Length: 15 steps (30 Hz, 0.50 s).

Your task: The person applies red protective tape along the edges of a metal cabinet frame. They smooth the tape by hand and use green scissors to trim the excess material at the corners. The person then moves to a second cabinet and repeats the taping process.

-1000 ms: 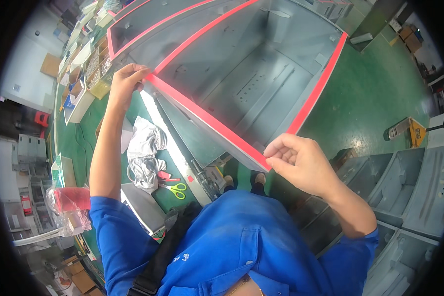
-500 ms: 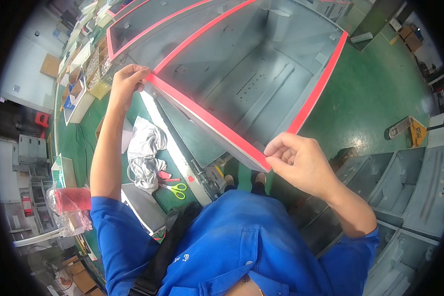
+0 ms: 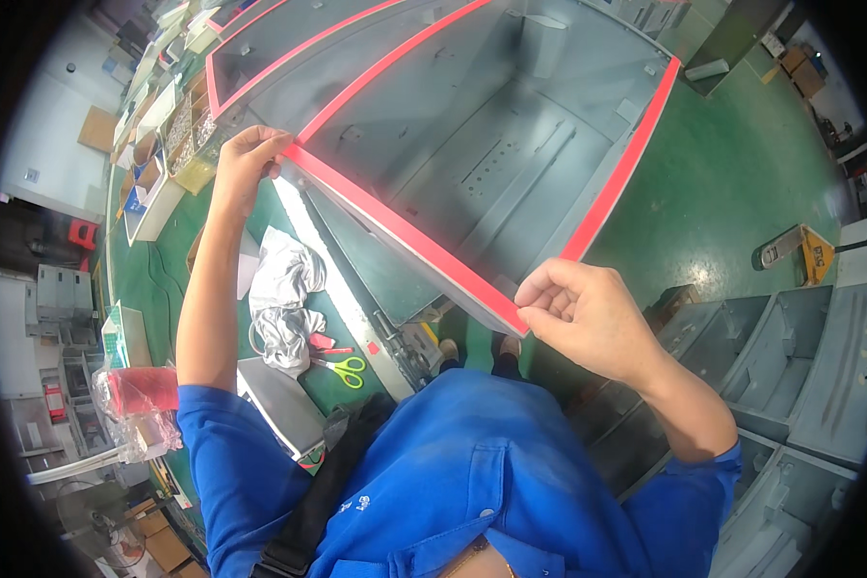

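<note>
Bench, current view: open-topped grey box directly ahead of the person, tilted across the view, near edge toward the body. Front red strip lies along that near edge, from the left corner to the right corner.

Grip, left hand: thumb and fingertips drawn together at the left end of the front red strip, on the corner. Grip, right hand: thumb and forefinger pinched narrow at the right end, other fingers curled in. Cannot tell how firm either hold is, or whether the box edge is also between the fingers.

Change over the last second: very little. Both hands have stayed at their two corners. The far rim of the box sits slightly differently in view; cannot tell whether box or head moved. Strip looks straight, no slack seen. Judgement: a steady hold, with the work in hand resting on the two ends of this strip.

Surroundings: left red strip and right red strip run along the side rims. Second grey box, red-edged too, stands beyond, to the left. On the green bench: white cloth, green-handled scissors just beside it, both well apart from the hands. Red roll in clear wrap farther left.
</note>
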Each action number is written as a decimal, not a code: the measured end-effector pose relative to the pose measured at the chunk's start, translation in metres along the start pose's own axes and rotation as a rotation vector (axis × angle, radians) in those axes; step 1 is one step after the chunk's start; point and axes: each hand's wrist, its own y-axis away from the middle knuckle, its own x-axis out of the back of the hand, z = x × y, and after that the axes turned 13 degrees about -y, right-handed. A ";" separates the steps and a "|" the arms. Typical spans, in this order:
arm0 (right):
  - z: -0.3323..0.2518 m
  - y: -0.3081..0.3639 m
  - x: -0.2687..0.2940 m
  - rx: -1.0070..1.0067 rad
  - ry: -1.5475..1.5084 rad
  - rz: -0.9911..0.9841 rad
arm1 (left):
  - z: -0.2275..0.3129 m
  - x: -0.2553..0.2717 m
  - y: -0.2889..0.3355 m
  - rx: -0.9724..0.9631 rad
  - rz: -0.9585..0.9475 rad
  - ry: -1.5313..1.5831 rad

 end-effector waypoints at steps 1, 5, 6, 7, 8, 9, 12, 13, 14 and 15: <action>0.000 0.000 0.000 0.000 0.001 0.001 | 0.000 0.000 0.000 -0.001 0.001 0.002; 0.001 -0.001 0.000 0.012 0.003 0.003 | 0.000 -0.001 0.000 0.000 0.005 0.013; 0.001 -0.001 0.000 0.013 0.006 0.004 | 0.000 -0.002 0.001 -0.003 0.006 0.005; 0.000 -0.001 0.000 0.015 0.009 0.005 | 0.001 -0.003 0.001 -0.006 0.007 -0.003; 0.000 -0.001 0.000 0.017 0.012 0.005 | 0.001 -0.003 0.001 -0.010 0.008 -0.010; 0.000 -0.001 0.001 0.020 0.015 0.004 | 0.001 -0.003 0.001 -0.008 0.006 -0.003; 0.000 -0.001 0.001 0.023 0.023 0.004 | 0.000 -0.001 0.001 -0.002 0.001 0.010; 0.000 0.000 0.001 0.023 0.025 0.005 | -0.001 -0.001 0.001 0.000 0.002 0.010; 0.000 0.000 0.001 0.025 0.029 0.005 | -0.001 -0.001 0.001 0.002 0.004 0.010; 0.000 0.000 0.000 0.024 0.035 0.007 | -0.001 -0.001 0.001 -0.002 0.007 0.014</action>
